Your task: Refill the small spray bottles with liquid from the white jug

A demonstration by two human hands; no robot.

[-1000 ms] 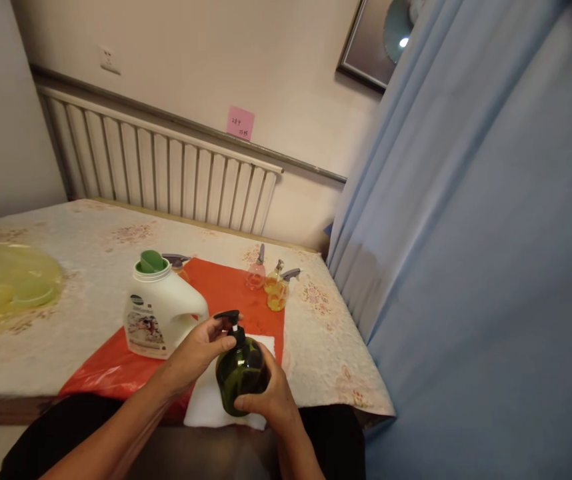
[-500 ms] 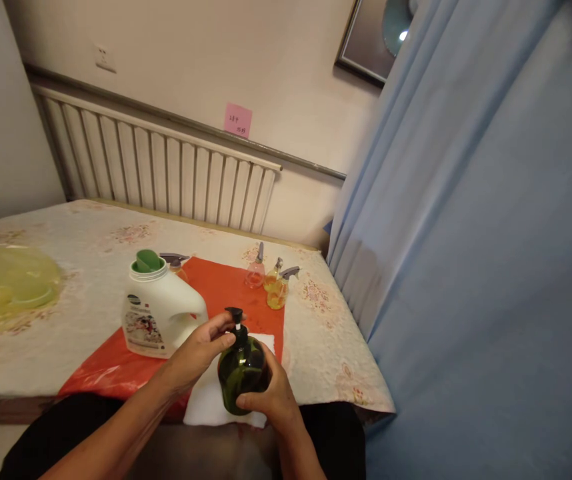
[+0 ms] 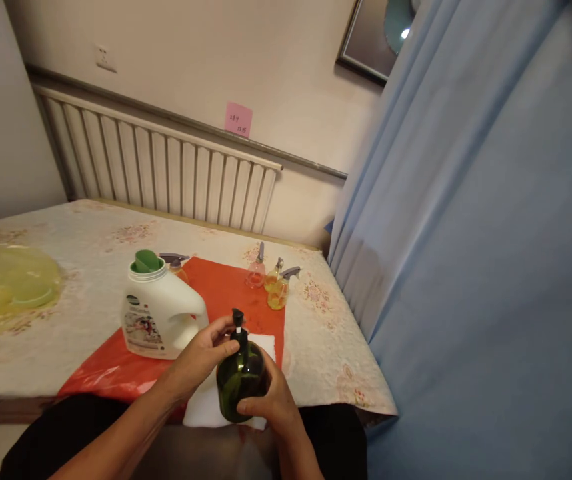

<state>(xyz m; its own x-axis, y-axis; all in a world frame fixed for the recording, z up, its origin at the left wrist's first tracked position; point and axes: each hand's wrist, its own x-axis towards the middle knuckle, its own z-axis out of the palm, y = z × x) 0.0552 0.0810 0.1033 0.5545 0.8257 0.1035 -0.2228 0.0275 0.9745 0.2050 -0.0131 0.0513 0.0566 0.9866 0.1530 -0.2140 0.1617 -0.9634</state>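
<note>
A dark green pump bottle with a black pump head is between my hands, over the front edge of the bed. My left hand pinches the collar just under the pump, thumb in front and fingers behind. Wrapped round the lower right side of the bottle is my right hand, its thumb across the front. Beneath lies a white cloth on a red sheet. A large white detergent jug stands left of the bottle, with a green piece in its mouth.
Small spray bottles, one pink and two yellow, stand at the back right of the red sheet. Another sprayer is partly behind the jug. A yellow transparent basin-like thing lies far left. A blue curtain hangs at right.
The pump head has turned, its spout now facing more toward me than left. The bottle has dropped slightly. Both hands keep their hold.
</note>
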